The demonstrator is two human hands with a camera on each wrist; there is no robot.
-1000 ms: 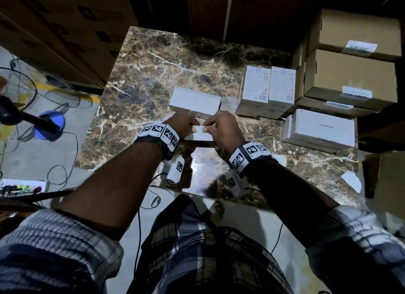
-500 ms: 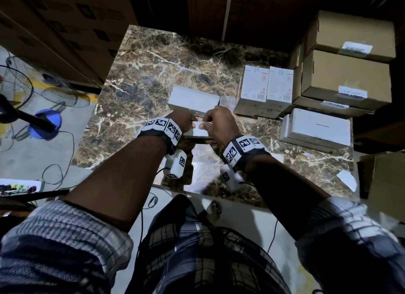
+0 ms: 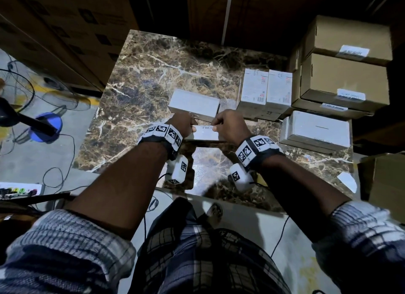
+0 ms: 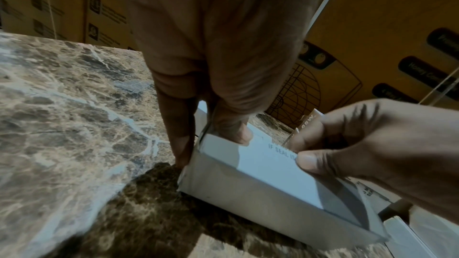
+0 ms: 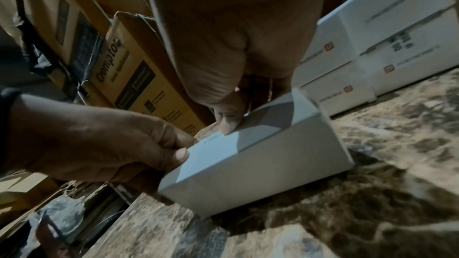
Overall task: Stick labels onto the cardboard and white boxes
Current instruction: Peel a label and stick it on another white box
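The small white box point(image 3: 206, 134) stands on the marble table point(image 3: 153, 74) in the middle of the head view, between both hands, much where it stood a second ago. A white label point(image 4: 263, 156) with printed words lies across its top face. The left hand point(image 3: 183, 125) grips the box's left end, thumb on the label's corner and fingers curled down the far side. The right hand point(image 3: 228, 127) pinches the label's right part, thumb and fingertips closed on it at the box's top edge. Compared with a second ago, both hands sit a little further up the frame and closer to the plain white box point(image 3: 194, 103) just behind, and the printed words now show between them.

To the right of centre stand two upright white boxes point(image 3: 265, 90) side by side, touching each other. Further right, in the upper right of the frame, is a stack of cardboard boxes point(image 3: 344, 74), each with a white label on its near face. Below them lies a flat white box point(image 3: 317, 129). A loose scrap of white paper point(image 3: 347, 181) lies near the table's right edge. On the floor at the left are a fan point(image 3: 13, 101) and loose cables point(image 3: 54, 175). Large cartons point(image 3: 65, 31) stand behind the table.
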